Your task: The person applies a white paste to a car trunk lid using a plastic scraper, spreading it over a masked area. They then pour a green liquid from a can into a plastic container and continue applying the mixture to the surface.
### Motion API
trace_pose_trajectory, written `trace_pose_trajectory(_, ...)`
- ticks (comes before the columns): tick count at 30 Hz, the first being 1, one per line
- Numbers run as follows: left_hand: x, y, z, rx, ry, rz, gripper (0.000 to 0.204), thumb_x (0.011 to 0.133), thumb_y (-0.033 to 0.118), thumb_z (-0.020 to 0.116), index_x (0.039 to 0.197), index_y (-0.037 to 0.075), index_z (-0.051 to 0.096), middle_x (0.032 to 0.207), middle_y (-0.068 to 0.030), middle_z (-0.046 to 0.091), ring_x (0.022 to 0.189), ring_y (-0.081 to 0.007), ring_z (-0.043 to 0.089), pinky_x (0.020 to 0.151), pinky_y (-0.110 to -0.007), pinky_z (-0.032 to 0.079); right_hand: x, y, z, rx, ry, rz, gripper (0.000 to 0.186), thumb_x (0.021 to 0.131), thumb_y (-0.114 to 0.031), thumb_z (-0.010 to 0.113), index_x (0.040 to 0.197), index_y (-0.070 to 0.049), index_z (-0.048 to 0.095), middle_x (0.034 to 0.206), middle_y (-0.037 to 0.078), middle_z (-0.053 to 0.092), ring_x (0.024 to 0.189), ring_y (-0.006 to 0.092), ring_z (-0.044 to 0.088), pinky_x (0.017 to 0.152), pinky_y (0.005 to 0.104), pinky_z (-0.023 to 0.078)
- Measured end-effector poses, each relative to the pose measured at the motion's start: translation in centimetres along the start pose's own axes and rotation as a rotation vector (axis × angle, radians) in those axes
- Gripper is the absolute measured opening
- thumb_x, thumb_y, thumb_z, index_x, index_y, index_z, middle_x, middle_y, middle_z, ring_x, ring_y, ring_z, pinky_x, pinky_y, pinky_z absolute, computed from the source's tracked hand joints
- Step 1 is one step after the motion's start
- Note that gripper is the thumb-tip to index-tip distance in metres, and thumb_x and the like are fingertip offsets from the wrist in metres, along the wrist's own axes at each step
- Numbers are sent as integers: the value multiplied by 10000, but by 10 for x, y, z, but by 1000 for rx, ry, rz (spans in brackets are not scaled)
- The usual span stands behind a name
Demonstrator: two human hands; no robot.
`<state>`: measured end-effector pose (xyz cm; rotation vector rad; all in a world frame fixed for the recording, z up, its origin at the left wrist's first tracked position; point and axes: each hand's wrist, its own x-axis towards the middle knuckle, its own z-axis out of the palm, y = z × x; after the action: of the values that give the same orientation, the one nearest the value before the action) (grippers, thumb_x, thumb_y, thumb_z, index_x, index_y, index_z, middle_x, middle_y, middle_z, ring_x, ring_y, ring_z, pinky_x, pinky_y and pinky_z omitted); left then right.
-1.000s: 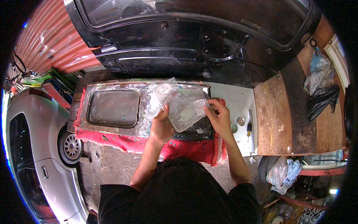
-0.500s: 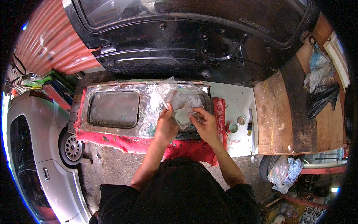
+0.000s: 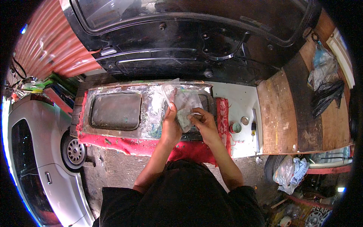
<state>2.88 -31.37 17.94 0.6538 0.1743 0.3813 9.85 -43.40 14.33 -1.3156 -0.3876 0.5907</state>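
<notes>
A clear plastic bag (image 3: 186, 101) with something whitish in its lower end is held up between both hands. My left hand (image 3: 171, 126) is closed on the bag's left side, thumb pointing up. With bent fingers, my right hand (image 3: 204, 125) pinches the bag's lower right part. Beneath them lies a worn panel (image 3: 152, 108) with white smears and a dark rounded-rectangular recess (image 3: 115, 111) on its left. Red cloth (image 3: 124, 145) shows under the panel, along its front and right edges.
To the right, a white surface (image 3: 242, 101) carries an open tin (image 3: 235, 128), a small round lid (image 3: 245, 121) and a screwdriver (image 3: 253, 129). A black vehicle panel (image 3: 159, 56) stands behind. Wooden boards (image 3: 280, 113) flank the right; a silver car (image 3: 49, 151) is at left.
The bag has shifted slightly and hangs narrower between my hands. My left hand has turned a little and moved to the right; my right hand has barely moved.
</notes>
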Motion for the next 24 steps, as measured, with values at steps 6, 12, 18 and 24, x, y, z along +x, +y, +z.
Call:
trace_pose_trajectory(6, -5, -1, -5, -60, -47, -18, 596, 1088, 450, 357, 1622, 228, 213, 1540, -150, 418, 1396, -330, 453, 1146, -477, 408, -2, -14, -12, 199, 7, 217, 315, 886, -141, 791, 1156, -52, 656, 858, -32, 675, 659, 28, 509, 541, 217, 344)
trace_pose_trajectory(12, -15, 6, -6, -157, -24, -76, 638, 1055, 536, 348, 1624, 308, 171, 1548, -159, 410, 1398, -401, 439, 1163, -568, 374, 2, -28, -27, -909, 343, -615, 179, 898, -117, 754, 1063, -76, 698, 847, 31, 679, 636, 154, 548, 604, 297, 436)
trace_pose_trajectory(18, -12, 7, -7, -153, -71, -23, 636, 1068, 514, 333, 1628, 270, 157, 1550, -167, 406, 1405, -377, 442, 1160, -543, 383, -22, -25, -11, -1268, 100, -887, 196, 804, -79, 765, 995, -104, 727, 1165, 26, 683, 974, 258, 557, 829, 404, 430)
trace_pose_trajectory(24, -9, 11, -12, -186, -88, -9, 648, 1070, 500, 339, 1631, 249, 135, 1562, -190, 391, 1406, -407, 436, 1144, -569, 394, -28, -29, -12, -1191, -60, -878, 193, 820, -82, 759, 1010, -102, 731, 1088, 18, 727, 924, 246, 575, 813, 400, 424)
